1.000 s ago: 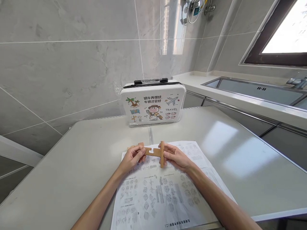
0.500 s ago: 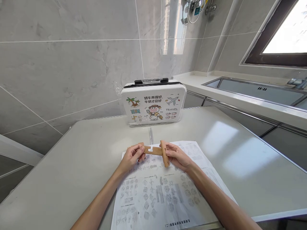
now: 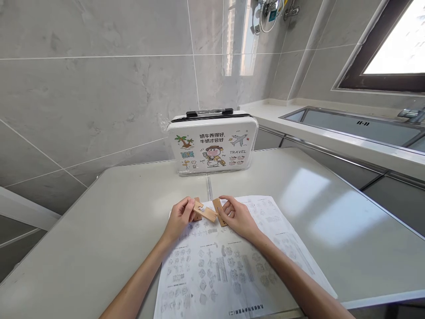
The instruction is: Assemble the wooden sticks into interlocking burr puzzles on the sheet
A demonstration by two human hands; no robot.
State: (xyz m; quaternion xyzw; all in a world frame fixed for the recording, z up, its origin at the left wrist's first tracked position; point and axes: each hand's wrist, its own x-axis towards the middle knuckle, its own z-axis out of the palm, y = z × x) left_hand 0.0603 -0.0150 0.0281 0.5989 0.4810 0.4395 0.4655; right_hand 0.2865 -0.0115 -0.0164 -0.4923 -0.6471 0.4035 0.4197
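Gripping a notched wooden bar [image 3: 206,214] in the left hand [image 3: 180,218], with thumb and fingertips closed on its left end, just over the far edge of the instruction sheet [image 3: 229,274]. Gripping a second wooden bar [image 3: 219,212] in the right hand [image 3: 237,218], with fingers closed along its right side, also over the sheet's far edge.

Reaching in across the sheet's near edge with both forearms. Holding the two bars low above the paper, not resting on it as far as can be told. Bringing the free right end of the notched bar against the left face of the second bar, touching or just short of it; too small to tell which. Pointing the notched bar's long axis from far-left down to near-right, with its cut-out facing up. Pointing the second bar's long axis from far to near, leaning a little left at its far end, so crossing the first at a steep angle. Placing the meeting point to the right of the left grip and to the left of the right grip, about equally near both. Hiding a further bit of wood [image 3: 197,200] behind the left fingers, mostly out of sight.

Lying flat under all this on the pale surface [image 3: 109,230]. Facing, well beyond the sheet's far edge, an upright white carry case [image 3: 212,144] with cartoon prints, set against the tiled wall [image 3: 99,88]. Showing, far off to the sheet's right, a sink [image 3: 358,126] below a dark-framed window [image 3: 392,53].
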